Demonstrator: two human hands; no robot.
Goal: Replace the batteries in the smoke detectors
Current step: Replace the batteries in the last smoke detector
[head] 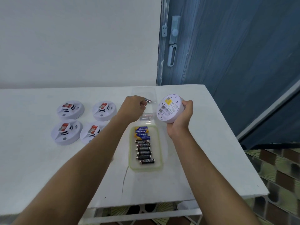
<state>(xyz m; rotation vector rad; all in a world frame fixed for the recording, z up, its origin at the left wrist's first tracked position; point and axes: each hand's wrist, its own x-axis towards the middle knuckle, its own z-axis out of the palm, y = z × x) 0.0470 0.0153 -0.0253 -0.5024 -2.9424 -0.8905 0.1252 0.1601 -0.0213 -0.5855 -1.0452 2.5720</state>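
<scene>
At frame centre, the left hand [133, 106] pinches a small silver-tipped cylindrical battery [148, 100] in curled fingers above a clear plastic box [142, 90]. Just to its right, the right hand [183, 118] grips a round white plastic smoke detector [168, 109], underside toward the camera. Four more white detectors [70, 109] lie centre left on the white table [48, 168]; a green-rimmed tray [146, 168] of spare batteries [143, 145] sits below centre.

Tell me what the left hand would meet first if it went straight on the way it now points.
Most likely the clear container, whose far wall lies just beyond the battery that the left hand pinches. Height is unclear; if the hand clears the rim, only the table lies ahead.
</scene>
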